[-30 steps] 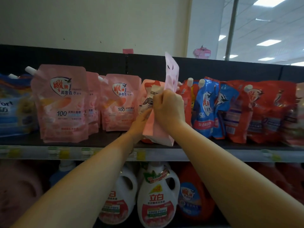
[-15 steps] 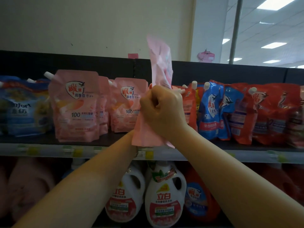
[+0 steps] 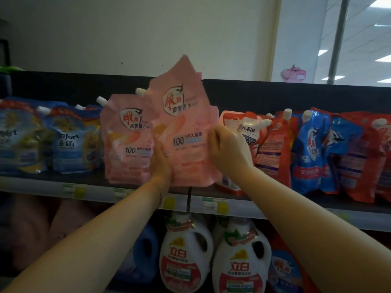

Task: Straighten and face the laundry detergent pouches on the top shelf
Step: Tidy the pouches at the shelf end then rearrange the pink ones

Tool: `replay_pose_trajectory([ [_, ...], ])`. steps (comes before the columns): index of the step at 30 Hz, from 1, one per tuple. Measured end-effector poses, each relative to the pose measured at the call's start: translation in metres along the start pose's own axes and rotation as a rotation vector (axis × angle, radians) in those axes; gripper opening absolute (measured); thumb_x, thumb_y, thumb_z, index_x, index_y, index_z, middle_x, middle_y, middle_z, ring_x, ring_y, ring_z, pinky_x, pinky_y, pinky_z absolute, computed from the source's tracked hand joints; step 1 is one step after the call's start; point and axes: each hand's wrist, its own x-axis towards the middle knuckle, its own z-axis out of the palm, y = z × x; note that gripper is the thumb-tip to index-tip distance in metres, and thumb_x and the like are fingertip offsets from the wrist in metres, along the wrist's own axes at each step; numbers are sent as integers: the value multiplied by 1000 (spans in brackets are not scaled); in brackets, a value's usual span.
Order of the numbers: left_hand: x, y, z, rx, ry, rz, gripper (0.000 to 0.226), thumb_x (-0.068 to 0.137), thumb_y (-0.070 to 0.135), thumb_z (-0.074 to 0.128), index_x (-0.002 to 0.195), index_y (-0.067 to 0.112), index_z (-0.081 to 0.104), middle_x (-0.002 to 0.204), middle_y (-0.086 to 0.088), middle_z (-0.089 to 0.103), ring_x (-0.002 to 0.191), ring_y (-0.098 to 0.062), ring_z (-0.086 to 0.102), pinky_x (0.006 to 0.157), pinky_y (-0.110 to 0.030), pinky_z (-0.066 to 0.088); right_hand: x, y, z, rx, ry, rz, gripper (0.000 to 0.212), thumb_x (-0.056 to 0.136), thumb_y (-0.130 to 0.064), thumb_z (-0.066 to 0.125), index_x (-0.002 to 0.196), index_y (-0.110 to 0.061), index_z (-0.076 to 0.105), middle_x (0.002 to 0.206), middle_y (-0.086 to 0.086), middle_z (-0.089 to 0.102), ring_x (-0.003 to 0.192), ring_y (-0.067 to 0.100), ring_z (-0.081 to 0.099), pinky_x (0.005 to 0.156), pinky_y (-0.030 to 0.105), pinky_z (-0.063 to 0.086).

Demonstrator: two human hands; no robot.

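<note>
A pink detergent pouch point(image 3: 184, 132) is held up in front of the top shelf point(image 3: 243, 208), its printed front turned toward me and its top tilted slightly right. My left hand point(image 3: 161, 163) grips its lower left edge. Along its right edge my right hand point(image 3: 227, 151) holds it with curled fingers. Just left of it another pink pouch point(image 3: 127, 140) stands upright, facing out. To the right a red and white pouch point(image 3: 243, 132) leans behind my right hand.
Blue Comfort pouches point(image 3: 69, 140) fill the shelf's left end. Red pouches point(image 3: 275, 149) and blue pouches point(image 3: 313, 153) lean unevenly on the right. White detergent bottles point(image 3: 184, 256) stand on the shelf below. A dark back panel point(image 3: 296, 98) runs behind the pouches.
The pink pouch was edge-on to me, gripped by my right fist. It has turned so its front faces out, and my hands now hold its two sides. The view has shifted left.
</note>
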Motion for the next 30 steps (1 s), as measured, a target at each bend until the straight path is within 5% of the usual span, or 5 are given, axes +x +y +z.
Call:
replay_pose_trajectory([
  [4, 3, -6, -1, 389, 112, 225, 28, 103, 36, 28, 109, 14, 45, 92, 2, 44, 86, -17, 43, 64, -27, 28, 5, 19, 33, 305, -44, 459, 17, 94, -6, 45, 106, -9, 57, 99, 1, 60, 89, 18, 60, 70, 31, 56],
  [13, 55, -13, 0, 676, -306, 190, 12, 96, 16, 49, 105, 8, 47, 100, -4, 50, 95, -19, 52, 84, -25, 44, 3, 62, 88, 438, -173, 679, 55, 87, -5, 52, 137, -15, 31, 121, 8, 58, 113, 29, 55, 93, 39, 47],
  [16, 72, -22, -10, 928, -530, -3, 60, 85, 9, 67, 131, 11, 29, 130, -8, 47, 124, -25, 47, 100, -33, 42, -5, 71, 100, 329, -311, 567, 80, 77, -10, 68, 142, -18, 22, 131, 4, 48, 121, 21, 48, 103, 40, 43],
  [20, 84, -30, -8, 1252, -386, 85, 102, 68, 28, 85, 141, 2, 18, 139, -13, 41, 128, -30, 42, 107, -43, 39, -11, 72, 106, -29, -292, 426, 78, 80, -13, 68, 142, -9, 21, 142, 12, 28, 130, 31, 35, 107, 42, 38],
  [30, 59, -39, 13, 1387, -113, 642, 50, 87, 12, 63, 126, 25, 34, 118, -3, 37, 100, -22, 43, 73, -30, 37, -23, 66, 63, -280, -197, 179, 12, 92, -25, 50, 93, -13, 51, 91, 1, 55, 79, 22, 54, 63, 32, 43],
])
